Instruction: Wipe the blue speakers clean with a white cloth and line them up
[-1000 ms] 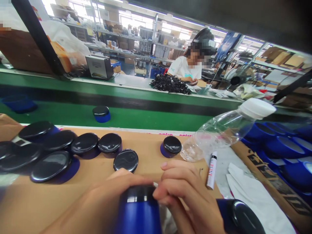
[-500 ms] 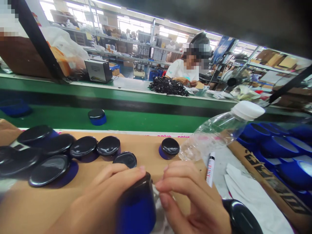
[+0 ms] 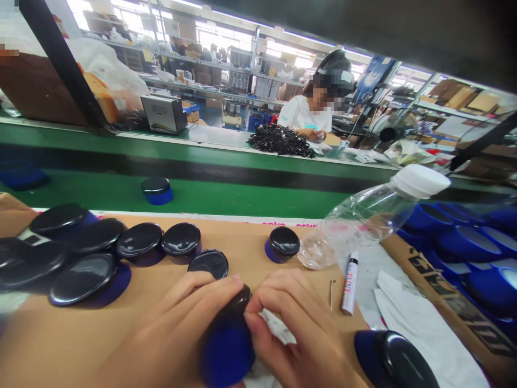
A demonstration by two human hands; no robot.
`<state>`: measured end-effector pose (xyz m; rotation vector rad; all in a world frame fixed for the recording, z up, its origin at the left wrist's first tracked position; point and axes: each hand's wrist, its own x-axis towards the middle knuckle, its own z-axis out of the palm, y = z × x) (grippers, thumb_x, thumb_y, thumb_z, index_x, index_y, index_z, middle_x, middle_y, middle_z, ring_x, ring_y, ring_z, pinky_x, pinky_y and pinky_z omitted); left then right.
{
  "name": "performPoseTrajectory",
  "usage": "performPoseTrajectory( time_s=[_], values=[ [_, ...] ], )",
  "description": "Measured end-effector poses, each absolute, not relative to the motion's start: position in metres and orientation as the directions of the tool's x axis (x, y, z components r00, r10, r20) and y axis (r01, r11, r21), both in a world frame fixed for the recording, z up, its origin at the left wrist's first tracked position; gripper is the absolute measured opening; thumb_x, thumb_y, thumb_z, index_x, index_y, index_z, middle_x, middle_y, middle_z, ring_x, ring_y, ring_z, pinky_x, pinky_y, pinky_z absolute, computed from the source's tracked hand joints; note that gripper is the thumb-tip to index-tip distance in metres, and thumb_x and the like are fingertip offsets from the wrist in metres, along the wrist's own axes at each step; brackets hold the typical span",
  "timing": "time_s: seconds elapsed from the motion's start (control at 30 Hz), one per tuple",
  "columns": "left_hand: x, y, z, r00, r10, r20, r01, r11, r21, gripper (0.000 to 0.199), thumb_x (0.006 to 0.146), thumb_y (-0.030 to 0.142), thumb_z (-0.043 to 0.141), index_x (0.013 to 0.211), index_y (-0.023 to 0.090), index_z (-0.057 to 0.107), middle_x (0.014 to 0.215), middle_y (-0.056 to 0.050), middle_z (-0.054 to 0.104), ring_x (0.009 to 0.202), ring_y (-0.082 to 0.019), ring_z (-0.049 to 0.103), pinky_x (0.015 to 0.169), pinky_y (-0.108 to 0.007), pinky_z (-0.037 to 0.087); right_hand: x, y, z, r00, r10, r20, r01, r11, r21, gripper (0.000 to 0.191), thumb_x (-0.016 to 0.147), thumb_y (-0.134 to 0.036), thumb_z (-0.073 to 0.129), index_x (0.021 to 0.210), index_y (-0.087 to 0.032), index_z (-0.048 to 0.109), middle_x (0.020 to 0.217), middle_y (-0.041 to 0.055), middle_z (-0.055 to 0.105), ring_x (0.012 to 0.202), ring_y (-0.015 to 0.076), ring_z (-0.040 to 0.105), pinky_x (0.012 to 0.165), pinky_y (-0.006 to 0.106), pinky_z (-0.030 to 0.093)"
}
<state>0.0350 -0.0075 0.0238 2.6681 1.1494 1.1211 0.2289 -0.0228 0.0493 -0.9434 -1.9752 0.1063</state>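
My left hand (image 3: 202, 312) is wrapped over a round blue container with a black lid (image 3: 228, 345), tilted on its side in front of me. The fingertips and thumb of my right hand (image 3: 299, 323) pinch together against the lid's edge. Whatever they hold is too small or hidden to make out. Crumpled whitish cloth (image 3: 278, 325) shows behind and below the right hand. Beyond the left hand lies a black lid (image 3: 209, 263), and several lidded blue containers (image 3: 140, 242) stand to the left. Another lidded container (image 3: 284, 243) stands ahead, beside a clear plastic bottle (image 3: 355, 218).
A paint marker (image 3: 350, 285) and a thin pin-like piece (image 3: 331, 293) lie right of my hands. A lidded container (image 3: 393, 358) rests near right, by white paper (image 3: 407, 307). A cardboard box (image 3: 440, 285) holds blue containers. Across the bench sits a person (image 3: 309, 110) by a black heap (image 3: 278, 141).
My right hand has shifted left, its fingertips now touching the lid's edge. The thin pin-like piece and more of the near-right container have come into view. The held container has turned slightly.
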Motion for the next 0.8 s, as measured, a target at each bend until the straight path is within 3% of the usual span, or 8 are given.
performPoseTrajectory(
  time_s=[0.07, 0.23, 0.43, 0.5, 0.63, 0.7, 0.8],
  values=[
    [0.035, -0.006, 0.024, 0.472, 0.655, 0.590, 0.627, -0.720, 0.297, 0.065, 0.081, 0.073, 0.051, 0.129, 0.031, 0.044, 0.114, 0.006, 0.069, 0.109, -0.014, 0.061, 0.106, -0.012, 0.035, 0.227, -0.022, 0.046, -0.291, 0.654, 0.698, 0.587, 0.698, -0.409, 0.010, 0.084, -0.007, 0.057, 0.081, -0.016, 0.056, 0.074, 0.0014, 0.064, 0.070, 0.0127, 0.059, 0.065, 0.025, 0.051],
    [0.033, -0.004, 0.022, 0.546, 0.566, 0.618, 0.619, -0.769, 0.157, 0.056, 0.081, 0.049, 0.059, 0.129, 0.028, 0.042, 0.108, 0.006, 0.072, 0.100, -0.014, 0.066, 0.090, -0.010, 0.048, 0.226, -0.022, 0.044, -0.287, 0.710, 0.643, 0.630, 0.646, -0.432, 0.010, 0.089, -0.012, 0.051, 0.082, -0.019, 0.053, 0.074, 0.0016, 0.062, 0.070, 0.0141, 0.059, 0.063, 0.026, 0.050],
    [0.034, -0.005, 0.024, 0.518, 0.566, 0.641, 0.614, -0.768, 0.181, 0.063, 0.078, 0.032, 0.063, 0.135, 0.026, 0.038, 0.114, 0.003, 0.065, 0.110, -0.014, 0.059, 0.111, -0.012, 0.030, 0.224, -0.015, 0.056, -0.176, 0.760, 0.625, 0.546, 0.604, -0.581, 0.024, 0.090, -0.043, 0.059, 0.079, -0.022, 0.058, 0.074, 0.0048, 0.060, 0.080, 0.0216, 0.062, 0.072, 0.035, 0.054],
    [0.034, -0.004, 0.026, 0.520, 0.568, 0.638, 0.598, -0.775, 0.203, 0.063, 0.078, 0.031, 0.065, 0.135, 0.027, 0.039, 0.116, 0.004, 0.064, 0.110, -0.013, 0.059, 0.111, -0.012, 0.031, 0.224, -0.015, 0.059, -0.152, 0.780, 0.608, 0.483, 0.595, -0.642, 0.027, 0.088, -0.047, 0.061, 0.079, -0.022, 0.058, 0.074, 0.0051, 0.059, 0.082, 0.0225, 0.062, 0.073, 0.036, 0.055],
    [0.034, -0.005, 0.029, 0.357, 0.697, 0.622, 0.580, -0.688, 0.437, 0.052, 0.085, 0.060, 0.055, 0.131, 0.038, 0.046, 0.116, 0.012, 0.065, 0.109, -0.010, 0.058, 0.099, -0.009, 0.040, 0.230, -0.021, 0.059, -0.112, 0.839, 0.532, 0.289, 0.540, -0.791, 0.028, 0.088, -0.049, 0.062, 0.081, -0.022, 0.057, 0.072, 0.0050, 0.058, 0.082, 0.0233, 0.063, 0.072, 0.036, 0.057],
    [0.034, -0.008, 0.033, 0.279, 0.786, 0.552, 0.562, -0.600, 0.570, 0.059, 0.076, 0.074, 0.057, 0.125, 0.044, 0.050, 0.114, 0.015, 0.065, 0.107, -0.009, 0.060, 0.096, -0.009, 0.041, 0.235, -0.026, 0.059, -0.153, 0.874, 0.461, 0.119, 0.479, -0.870, 0.024, 0.092, -0.044, 0.057, 0.082, -0.022, 0.056, 0.073, 0.0045, 0.059, 0.084, 0.0213, 0.064, 0.074, 0.034, 0.059],
    [0.034, -0.012, 0.044, 0.245, 0.904, 0.349, 0.491, -0.426, 0.760, 0.066, 0.060, 0.073, 0.074, 0.118, 0.047, 0.055, 0.114, 0.014, 0.068, 0.108, -0.014, 0.065, 0.093, -0.016, 0.049, 0.243, -0.034, 0.061, -0.310, 0.896, 0.319, -0.164, 0.280, -0.946, 0.021, 0.096, -0.038, 0.052, 0.081, -0.023, 0.053, 0.080, 0.0036, 0.060, 0.093, 0.0182, 0.066, 0.085, 0.031, 0.058]
  ],
)
